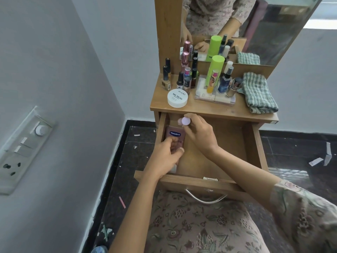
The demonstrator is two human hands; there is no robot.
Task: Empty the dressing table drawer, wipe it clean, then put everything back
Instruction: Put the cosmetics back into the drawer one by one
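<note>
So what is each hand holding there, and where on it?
The left hand grips the pink Vaseline bottle around its lower half, inside the drawer. The right hand pinches a small lilac-capped item near its cap.

The left wall [63, 61] is plain pale grey and carries a switch panel [21, 148] (one rotary knob, rocker switches, a socket) near the left edge. It meets the far wall [300, 88], also pale, at a corner just left of the wooden dressing table [209, 109], whose tall mirror [273, 33] rises along its far side. The floor [291, 148] is dark polished stone with a white skirting strip at the left wall, is littered with small paper scraps [315, 161], and shows a bright patch of light [288, 173] to the right.
</note>
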